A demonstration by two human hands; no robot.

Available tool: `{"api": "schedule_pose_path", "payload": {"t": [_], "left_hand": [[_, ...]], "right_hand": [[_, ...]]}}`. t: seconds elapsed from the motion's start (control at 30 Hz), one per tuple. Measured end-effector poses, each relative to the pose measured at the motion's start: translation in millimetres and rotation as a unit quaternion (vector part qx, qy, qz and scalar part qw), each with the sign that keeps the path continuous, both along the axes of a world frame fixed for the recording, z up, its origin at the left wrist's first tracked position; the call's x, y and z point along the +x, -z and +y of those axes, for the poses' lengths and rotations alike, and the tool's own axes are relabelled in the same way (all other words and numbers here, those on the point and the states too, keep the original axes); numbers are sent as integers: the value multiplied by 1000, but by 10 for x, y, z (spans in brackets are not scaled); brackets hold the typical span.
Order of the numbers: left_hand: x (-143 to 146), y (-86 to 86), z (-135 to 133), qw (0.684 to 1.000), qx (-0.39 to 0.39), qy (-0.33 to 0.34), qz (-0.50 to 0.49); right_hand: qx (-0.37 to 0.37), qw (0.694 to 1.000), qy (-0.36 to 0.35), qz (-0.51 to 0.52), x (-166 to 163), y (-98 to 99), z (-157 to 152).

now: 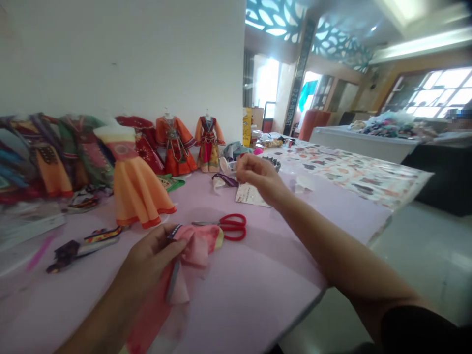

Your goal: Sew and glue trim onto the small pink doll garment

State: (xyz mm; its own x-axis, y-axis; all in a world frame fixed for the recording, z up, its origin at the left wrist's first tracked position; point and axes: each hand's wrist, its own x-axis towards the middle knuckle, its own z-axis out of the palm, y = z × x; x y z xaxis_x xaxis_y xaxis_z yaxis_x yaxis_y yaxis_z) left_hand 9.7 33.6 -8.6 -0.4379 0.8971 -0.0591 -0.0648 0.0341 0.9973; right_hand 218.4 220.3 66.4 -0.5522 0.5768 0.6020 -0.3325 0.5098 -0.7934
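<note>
My left hand (157,253) pinches a small pink cloth garment (195,246) with a dark trim along one edge and a yellowish end. Its loose pink part hangs down below the hand. Raised over the far part of the table, my right hand (256,174) has thumb and fingers pressed together; whatever sits between them is too small to make out. Red-handled scissors (234,227) lie just past the pink garment, blades pointing left. Beyond my left hand stands a doll-size orange dress (138,189) with a pink waist.
A row of small costumes, among them a red-orange one (175,145), lines the wall. Fabric trims (86,246) lie at left. Behind my right hand are a printed card (252,194) and a clear cup (227,166). The lilac tabletop (258,285) ends at lower right.
</note>
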Motion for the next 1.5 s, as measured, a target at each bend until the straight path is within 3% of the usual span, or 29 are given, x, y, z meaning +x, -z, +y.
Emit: {"api": "schedule_pose_path", "payload": {"t": [0.1,0.17,0.23,0.27,0.43,0.6,0.7,0.8,0.83,0.9,1.0,1.1,1.27,1.5], "left_hand": [[17,-9,-13,1000,2,-10,-3],[14,-10,-15,1000,6,-15,-7],[10,-11,-15,1000,13,-7,-7],[12,-15,-15,1000,16,-2,-5],[56,-68,-27,1000,15,-11,9],[73,-112,-30,1000,5,1,-7],[91,-136,-37,1000,22,14,-3],[128,-169,-58,999,32,30,-10],[139,-178,-66,999,36,34,-15],[152,-192,-80,998,39,40,-17],[149,-200,-94,998,43,48,-20],[136,-195,-97,996,55,65,-36],[131,-166,-86,997,43,53,-40],[134,-190,-64,998,40,19,-52]], "right_hand": [[48,992,119,6,246,-237,279],[46,970,234,-51,401,-327,588],[49,904,385,-180,519,-338,934],[44,883,418,-210,559,-316,1094],[49,832,472,-285,587,-103,1559],[60,829,480,-281,556,-22,1607],[73,848,458,-256,463,-23,1467],[86,889,382,-237,231,-6,1113],[86,910,335,-230,134,6,949],[81,964,148,-207,-65,44,585],[117,969,-32,-214,-318,144,89],[115,960,-117,-228,-455,297,-185],[100,968,-136,-185,-399,466,-281],[105,967,-126,-197,-291,430,-432]]}}
